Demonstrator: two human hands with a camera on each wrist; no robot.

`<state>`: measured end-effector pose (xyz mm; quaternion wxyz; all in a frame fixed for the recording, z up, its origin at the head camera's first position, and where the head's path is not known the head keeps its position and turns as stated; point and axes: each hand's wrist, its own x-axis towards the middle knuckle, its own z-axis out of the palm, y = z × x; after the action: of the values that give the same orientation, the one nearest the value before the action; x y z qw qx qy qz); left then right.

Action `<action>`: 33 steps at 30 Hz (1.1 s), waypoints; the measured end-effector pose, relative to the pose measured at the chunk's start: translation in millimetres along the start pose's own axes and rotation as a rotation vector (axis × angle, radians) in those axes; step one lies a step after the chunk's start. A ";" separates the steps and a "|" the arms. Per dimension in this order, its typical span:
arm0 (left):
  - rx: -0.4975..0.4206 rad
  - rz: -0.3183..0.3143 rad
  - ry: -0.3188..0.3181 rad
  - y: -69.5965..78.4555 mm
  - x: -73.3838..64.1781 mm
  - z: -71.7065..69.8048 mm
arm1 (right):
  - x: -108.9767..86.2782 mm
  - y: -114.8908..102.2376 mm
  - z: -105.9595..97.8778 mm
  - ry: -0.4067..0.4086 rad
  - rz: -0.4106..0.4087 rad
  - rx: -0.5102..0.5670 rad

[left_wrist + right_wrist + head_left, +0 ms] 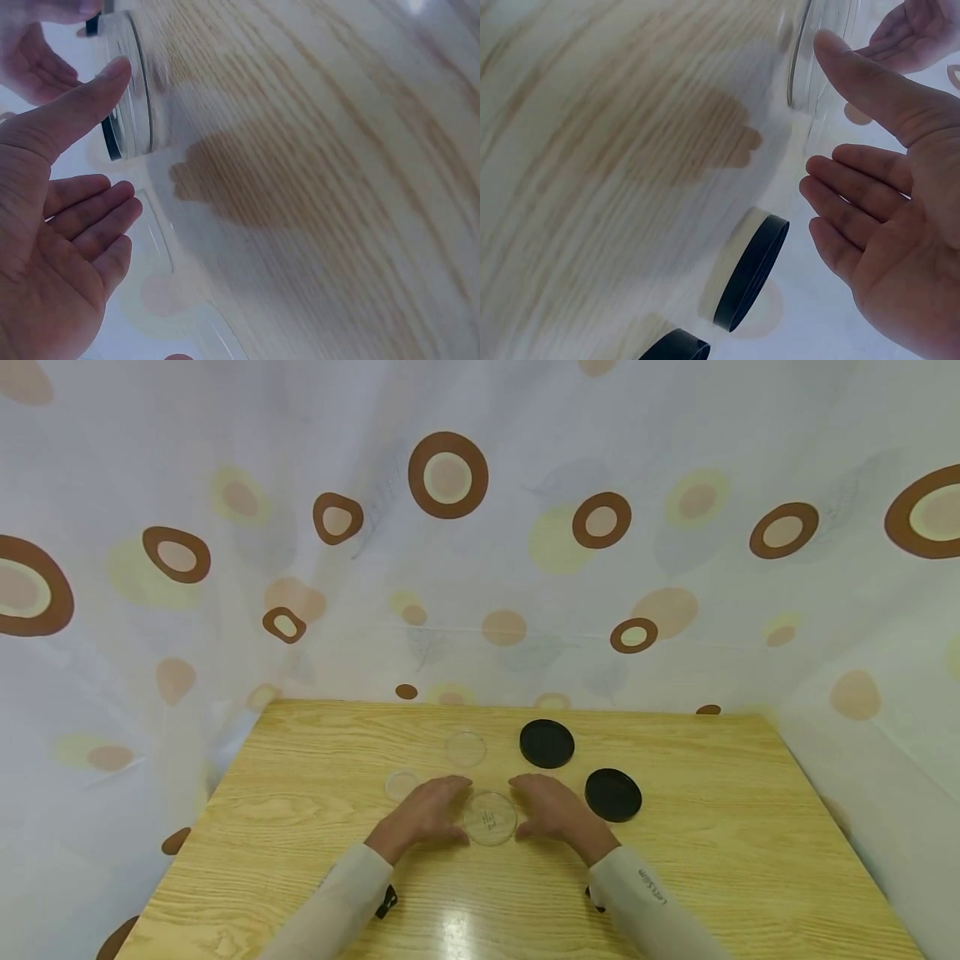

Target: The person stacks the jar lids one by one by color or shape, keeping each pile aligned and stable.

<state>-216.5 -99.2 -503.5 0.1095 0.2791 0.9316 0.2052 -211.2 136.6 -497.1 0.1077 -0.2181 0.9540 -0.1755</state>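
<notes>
A clear round dish (490,817) with small dark print on its face lies on the wooden table between both hands. My left hand (430,812) is at its left side, fingers loosely extended; in the left wrist view the thumb overlaps the clear dish (124,37). On the opposite side, my right hand (553,808) faces it with fingers relaxed, its thumb beside the dish wall (804,71) in the right wrist view. Whether either thumb touches the dish, I cannot tell. Neither palm (56,277) nor palm (911,277) holds anything.
Beyond the hands lie a clear disc (466,748) and a smaller clear disc (402,785) at left. Two black round lids or shallow dishes, a far one (547,743) and a nearer one (613,795), sit right. A patterned curtain (502,568) surrounds the table (712,860).
</notes>
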 end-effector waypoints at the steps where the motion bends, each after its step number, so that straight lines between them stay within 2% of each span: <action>1: -0.001 0.002 0.000 0.5 -0.1 0.6 | 0.0 -0.9 0.4 -0.003 -0.003 -0.001; 6: -0.005 0.002 -0.007 2.5 0.2 3.4 | 0.7 -4.9 2.3 0.003 -0.012 0.024; 13: 0.020 -0.003 -0.013 6.6 0.0 4.4 | 2.9 -5.5 8.1 0.030 -0.095 -0.010; 18: 0.025 -0.002 -0.012 10.3 0.1 3.9 | 1.8 -5.6 10.8 0.046 -0.122 -0.017; 25: 0.019 -0.022 -0.020 10.4 1.3 6.3 | 0.2 -7.9 12.7 0.046 -0.111 -0.022; 33: 0.024 -0.012 -0.013 10.8 0.0 7.0 | -0.3 -8.6 12.9 0.046 -0.120 -0.063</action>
<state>-209.1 -88.7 -505.0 0.1134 0.2763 0.9349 0.1916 -204.0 125.8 -505.5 0.0681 -0.2742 0.9465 -0.1563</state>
